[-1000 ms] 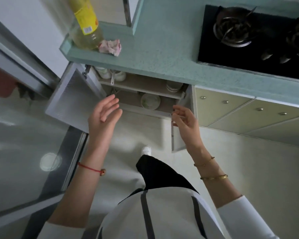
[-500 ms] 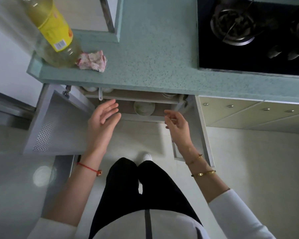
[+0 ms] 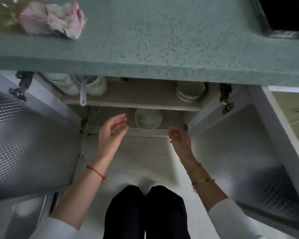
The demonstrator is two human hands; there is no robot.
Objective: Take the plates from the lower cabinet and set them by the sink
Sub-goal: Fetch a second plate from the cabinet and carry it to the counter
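The lower cabinet [image 3: 136, 105] is open. The left hand [image 3: 111, 135] and right hand [image 3: 179, 141] are before its bottom shelf, fingers relaxed, holding nothing. The plates [image 3: 190, 92] are stacked on the upper shelf, at the right side.

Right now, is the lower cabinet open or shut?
Open. Its left door and right door stand swung out, showing the stacked plates on the upper shelf.
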